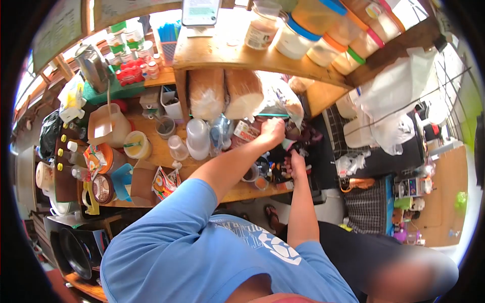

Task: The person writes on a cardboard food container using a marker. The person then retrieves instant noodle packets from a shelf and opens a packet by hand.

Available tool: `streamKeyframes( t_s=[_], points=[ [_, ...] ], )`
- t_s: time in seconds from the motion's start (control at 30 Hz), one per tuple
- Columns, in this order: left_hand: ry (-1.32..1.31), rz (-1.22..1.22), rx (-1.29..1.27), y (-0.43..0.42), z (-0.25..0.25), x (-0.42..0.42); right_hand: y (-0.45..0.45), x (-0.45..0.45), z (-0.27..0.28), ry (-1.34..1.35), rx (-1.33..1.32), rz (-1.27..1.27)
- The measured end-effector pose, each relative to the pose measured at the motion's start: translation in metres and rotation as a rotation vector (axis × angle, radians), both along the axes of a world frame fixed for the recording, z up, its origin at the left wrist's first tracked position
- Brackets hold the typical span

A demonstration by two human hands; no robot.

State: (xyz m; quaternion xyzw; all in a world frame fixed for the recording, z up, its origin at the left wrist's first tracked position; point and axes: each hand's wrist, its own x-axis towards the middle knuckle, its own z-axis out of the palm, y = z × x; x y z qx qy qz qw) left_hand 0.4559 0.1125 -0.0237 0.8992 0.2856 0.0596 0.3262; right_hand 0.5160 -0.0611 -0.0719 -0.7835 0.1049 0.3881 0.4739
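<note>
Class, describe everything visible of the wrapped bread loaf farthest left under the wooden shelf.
The bread loaf is blocky, with brown crust and a paler near end, wrapped in crinkled, glinting plastic that looks clear. It sits beneath the wooden shelf, beside a second loaf; whether the two touch is unclear. Neither the left hand nor the right hand touches it.

Wd. shelf [217,61] over wd. counter [227,193] — v. bright window [233,20] behind, lt. grey floor [323,206] below.
</note>
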Motion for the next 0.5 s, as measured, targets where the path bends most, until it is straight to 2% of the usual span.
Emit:
streamKeyframes(
  t_s=[0.2,0.3,0.4,0.47,0.5],
  points=[
    [-0.09,-0.092,0.033,0.004,0.0,0.005,0.001,-0.002,0.003,-0.037,0.005,0.02],
    [-0.051,-0.085,0.068,0.004,0.008,-0.003,0.002,-0.001,0.012,-0.079,-0.102,0.047],
    [-0.069,-0.016,0.069,0.002,0.005,-0.002,0.004,0.0,0.018,-0.183,-0.193,0.071],
    [-0.134,0.15,-0.121,0.002,-0.005,0.005,0.003,0.003,0.019,-0.204,-0.225,0.065],
    [-0.134,0.151,-0.121,0.004,-0.011,0.006,0.001,0.005,0.016,-0.19,-0.195,0.067]
  ],
)
